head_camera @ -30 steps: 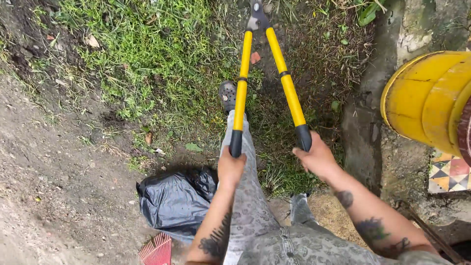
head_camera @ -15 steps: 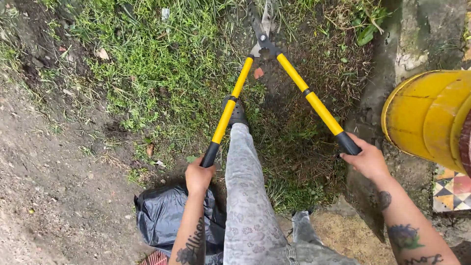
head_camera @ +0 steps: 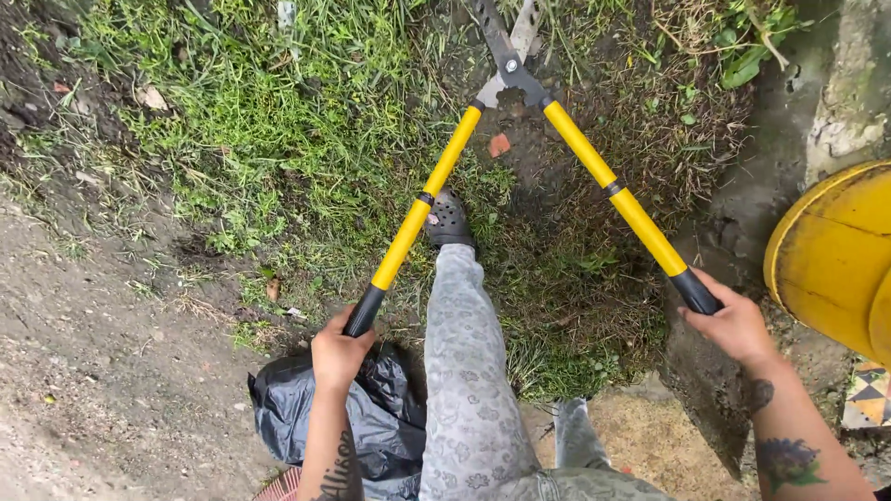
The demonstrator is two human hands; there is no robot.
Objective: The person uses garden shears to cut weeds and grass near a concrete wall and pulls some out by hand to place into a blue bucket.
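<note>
- While the person stands over a patch of ground, the left hand [head_camera: 340, 351] is wrapped tight around the black grip at the end of one arm of a pair of long-handled shears [head_camera: 509, 67].
- The right hand [head_camera: 738, 325] is closed in the same way around the black grip of the other arm, well apart from the left, so the two yellow arms spread into a wide V.
- The left yellow arm [head_camera: 418, 210] runs up and to the right from its grip; the right yellow arm [head_camera: 620, 198] runs up and to the left; both meet at the grey pivot near the top edge of the view.
- Beyond the pivot the metal blades [head_camera: 506, 32] stand open and point into the grass [head_camera: 278, 121] at the top of the ground (their tips run out of view).
- A leg in grey patterned trousers [head_camera: 469, 362] reaches forward between the two arms, ending in a dark perforated clog [head_camera: 449, 220] set on the grass just beside the left arm.
- A black plastic bag [head_camera: 371, 422] lies crumpled on the bare dirt [head_camera: 102, 371] at the lower left, directly under the left hand.
- A yellow drum [head_camera: 835, 260] lies on its side at the right edge of the ground, near the right hand.
- A small reddish shard [head_camera: 498, 145] lies on the soil just below the pivot.
</note>
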